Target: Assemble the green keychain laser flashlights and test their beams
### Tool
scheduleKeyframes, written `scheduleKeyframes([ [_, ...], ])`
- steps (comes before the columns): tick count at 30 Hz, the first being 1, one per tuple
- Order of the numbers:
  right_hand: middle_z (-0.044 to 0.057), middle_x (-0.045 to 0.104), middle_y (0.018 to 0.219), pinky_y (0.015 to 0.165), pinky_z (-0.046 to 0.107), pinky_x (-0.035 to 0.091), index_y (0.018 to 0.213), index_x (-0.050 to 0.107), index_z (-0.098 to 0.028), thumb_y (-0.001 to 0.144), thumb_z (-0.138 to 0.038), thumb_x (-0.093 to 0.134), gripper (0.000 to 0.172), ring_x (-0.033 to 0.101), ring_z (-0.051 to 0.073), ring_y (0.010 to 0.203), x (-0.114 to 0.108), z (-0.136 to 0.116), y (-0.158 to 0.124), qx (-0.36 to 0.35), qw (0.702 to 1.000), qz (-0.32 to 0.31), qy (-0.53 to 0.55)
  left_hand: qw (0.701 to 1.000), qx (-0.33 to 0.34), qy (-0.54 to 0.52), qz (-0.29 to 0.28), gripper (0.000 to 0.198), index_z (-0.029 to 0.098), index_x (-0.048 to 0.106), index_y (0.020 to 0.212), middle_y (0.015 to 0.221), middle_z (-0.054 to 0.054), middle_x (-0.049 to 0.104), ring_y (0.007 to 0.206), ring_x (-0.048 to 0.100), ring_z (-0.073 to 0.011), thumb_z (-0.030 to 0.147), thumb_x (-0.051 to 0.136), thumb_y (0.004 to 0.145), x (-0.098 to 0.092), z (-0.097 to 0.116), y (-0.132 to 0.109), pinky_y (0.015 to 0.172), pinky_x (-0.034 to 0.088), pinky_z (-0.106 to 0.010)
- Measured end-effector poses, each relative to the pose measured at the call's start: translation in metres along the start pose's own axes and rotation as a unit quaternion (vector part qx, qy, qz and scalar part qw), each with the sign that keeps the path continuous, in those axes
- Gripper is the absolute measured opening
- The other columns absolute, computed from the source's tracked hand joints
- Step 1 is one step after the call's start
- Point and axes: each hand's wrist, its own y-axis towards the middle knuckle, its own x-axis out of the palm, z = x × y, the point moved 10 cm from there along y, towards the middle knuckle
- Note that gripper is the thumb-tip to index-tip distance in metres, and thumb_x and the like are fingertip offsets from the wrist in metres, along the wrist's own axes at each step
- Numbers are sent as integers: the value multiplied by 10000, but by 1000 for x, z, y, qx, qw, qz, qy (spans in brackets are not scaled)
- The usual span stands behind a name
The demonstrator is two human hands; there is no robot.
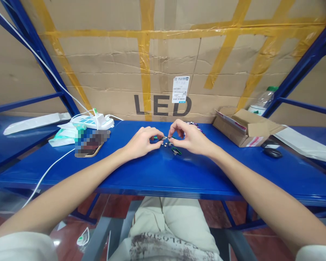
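Over the middle of the blue table (157,174), my left hand (142,143) pinches a tiny shiny metal piece (165,137) between thumb and forefinger. Its exact kind is too small to make out. My right hand (191,139) comes from the other side, thumb and forefinger closed together at the same spot; what they grip is hidden. Several loose small metal parts (165,144) lie just below the fingertips. A green carabiner (176,150) with a metal bit rests under my right hand. Behind that hand, a row of colourful shiny items (194,125) is partly covered.
On the left are a phone (93,148), a white power strip (105,123) with cables, and a white-and-green packet (62,136). An open cardboard box (244,127), a black mouse (273,152), a plastic bottle (263,99) and a long white packet (306,143) stand right. Large cardboard (111,79) backs the table.
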Motion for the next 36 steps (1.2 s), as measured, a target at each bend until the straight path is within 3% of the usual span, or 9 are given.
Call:
scheduleKeyframes([
  [6,28,674,1030,772,346,447,1040,604,-252,950,-261,711,139,569,206,858,9,-6,-1,-19,1000,-2,-1,1000,22,1,-12,189,233,757,1095,1029,-28,780,928,653,-216,378,671,1008,2,8,-2,892,411,-366],
  [22,43,712,1090,809,367,463,1084,614,-257,979,-292,704,142,599,230,916,7,-6,-1,-25,1000,-7,-12,1000,17,3,-13,189,243,764,1090,1033,-28,790,942,658,-224,387,678,1004,1,7,-2,898,403,-374],
  [36,23,717,1071,761,342,455,1087,632,-253,923,-163,624,187,585,190,805,6,-14,-2,-19,1000,-3,4,998,-13,-57,14,184,225,783,1037,940,-12,793,809,656,-181,379,715,962,0,1,0,797,479,-323],
])
